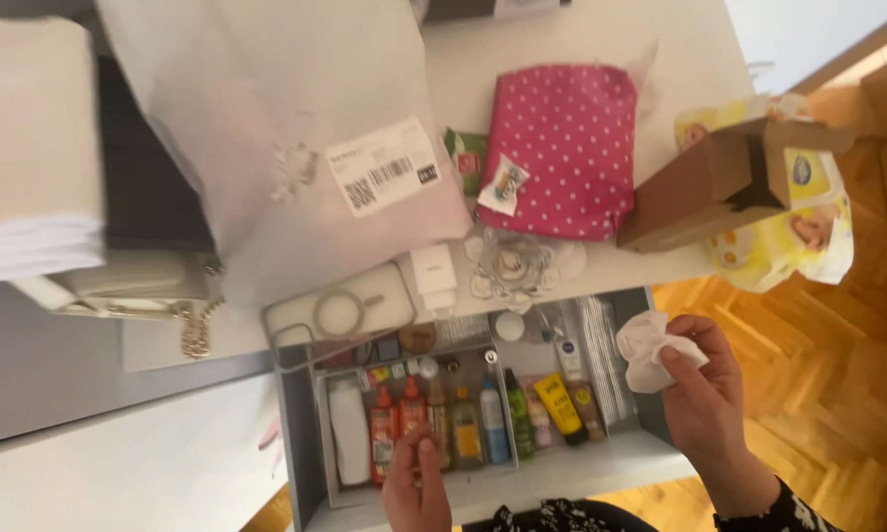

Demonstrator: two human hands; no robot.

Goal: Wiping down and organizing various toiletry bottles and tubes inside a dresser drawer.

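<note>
- Head view: the right hand (704, 389) pinches a crumpled white tissue (648, 350) between thumb and fingers, held over the right end of the open grey drawer (300, 453).
- The left hand (416, 483) reaches into the drawer near its front edge, fingers drawn together around the lower part of a red bottle (411, 414); whether it truly grips the bottle cannot be told.
- The tissue is well apart from the left hand, with the row of bottles between them.
- Inside the drawer, an inner tray holds bottles lying side by side: a white bottle (349, 432) at the left end, a second red bottle (382, 433) next to it, then amber, blue (493, 426) and green bottles.
- Further right lie a yellow tube (562, 406) and a small brown bottle, with a white-and-blue tube just behind them.
- At the drawer's back edge sit small jars and tins, too small to tell apart.
- On the white surface behind the drawer: a pink dotted pouch (568, 148) near the middle, a white mailing bag (295, 148) to its left, and a brown cardboard box (719, 187) at the right edge resting on a yellow packet (798, 236).
- A white tray with a ring (340, 313) sits at the surface's front edge, above the drawer's left corner.
</note>
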